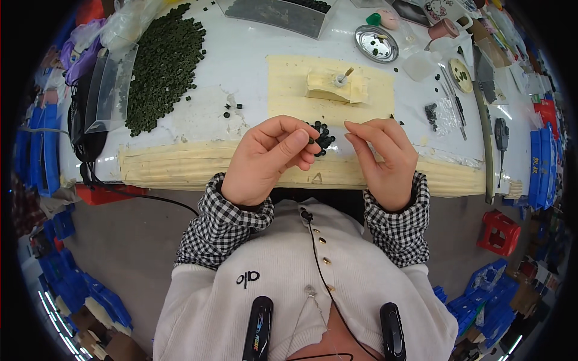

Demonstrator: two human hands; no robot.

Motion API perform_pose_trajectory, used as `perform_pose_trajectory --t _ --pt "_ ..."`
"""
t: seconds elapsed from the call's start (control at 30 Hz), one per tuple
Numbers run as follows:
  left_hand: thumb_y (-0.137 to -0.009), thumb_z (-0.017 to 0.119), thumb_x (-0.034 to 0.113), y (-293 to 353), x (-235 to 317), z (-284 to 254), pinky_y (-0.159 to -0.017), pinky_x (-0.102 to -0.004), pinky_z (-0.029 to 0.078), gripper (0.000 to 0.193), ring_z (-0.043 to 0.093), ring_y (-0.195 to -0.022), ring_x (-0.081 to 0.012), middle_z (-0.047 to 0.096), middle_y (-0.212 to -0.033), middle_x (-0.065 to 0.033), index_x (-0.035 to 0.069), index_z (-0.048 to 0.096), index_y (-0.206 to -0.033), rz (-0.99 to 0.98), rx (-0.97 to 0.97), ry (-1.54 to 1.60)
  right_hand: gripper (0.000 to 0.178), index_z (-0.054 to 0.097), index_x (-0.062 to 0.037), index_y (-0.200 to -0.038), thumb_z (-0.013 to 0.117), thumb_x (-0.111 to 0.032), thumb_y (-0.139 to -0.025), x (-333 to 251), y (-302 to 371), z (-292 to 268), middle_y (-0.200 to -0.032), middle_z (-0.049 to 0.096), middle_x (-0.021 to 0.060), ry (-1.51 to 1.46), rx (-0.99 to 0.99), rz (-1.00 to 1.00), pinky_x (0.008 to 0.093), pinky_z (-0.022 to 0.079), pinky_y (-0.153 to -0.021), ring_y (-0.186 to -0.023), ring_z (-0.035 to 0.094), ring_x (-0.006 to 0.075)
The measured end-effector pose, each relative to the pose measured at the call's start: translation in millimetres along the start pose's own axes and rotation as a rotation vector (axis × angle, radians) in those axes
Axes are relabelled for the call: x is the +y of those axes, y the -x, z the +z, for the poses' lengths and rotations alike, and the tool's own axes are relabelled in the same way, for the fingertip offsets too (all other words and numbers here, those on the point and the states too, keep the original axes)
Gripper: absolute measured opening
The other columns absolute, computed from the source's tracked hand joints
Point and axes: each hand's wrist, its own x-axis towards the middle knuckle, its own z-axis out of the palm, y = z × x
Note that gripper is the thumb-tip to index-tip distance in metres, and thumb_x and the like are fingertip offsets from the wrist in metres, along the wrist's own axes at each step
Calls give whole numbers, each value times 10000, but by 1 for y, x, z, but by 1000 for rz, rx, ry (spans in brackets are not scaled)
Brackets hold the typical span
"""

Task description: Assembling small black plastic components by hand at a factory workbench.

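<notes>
My left hand [265,156] is closed in a pinch over the near edge of the worktable. Between its thumb and forefinger sits a small dark round part [311,141]. To its right, my right hand [387,157] is raised with thumb and forefinger drawn together. Whatever those tips hold, if anything, is too small to make out. On the table between the two hands lies a little heap of black round parts [326,139], partly hidden by my left fingers. Beyond it, a yellow-wrapped block [337,89] carries a white piece with a short brown stick.
A large pile of dark green small parts [165,75] spreads over the table's left, beside a clear plastic tray [111,90]. A round metal dish [376,44] stands at the back right. Tweezers [453,99] lie farther right. Padded yellow tape [180,163] covers the front edge.
</notes>
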Motion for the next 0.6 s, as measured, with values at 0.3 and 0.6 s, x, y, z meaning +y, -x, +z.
perform_pose_trajectory --t 0.3,0.6 --pt "-970 557 129 0 -2 0 -731 -222 538 193 642 -824 -107 676 -963 -85 -8 620 -1088 -6 25 53 166 689 3 -921 721 32 -760 -6 -1 -1 -822 660 100 -111 -20 46 289 502 -658 -740 640 214" --pt "-921 604 38 1 -1 9 -791 -239 558 164 665 -888 -143 684 -987 -126 -30 627 -1069 17 72 24 176 689 12 -973 698 33 -799 -15 4 0 -891 685 98 -428 -51 211 268 507 -740 -804 654 169"
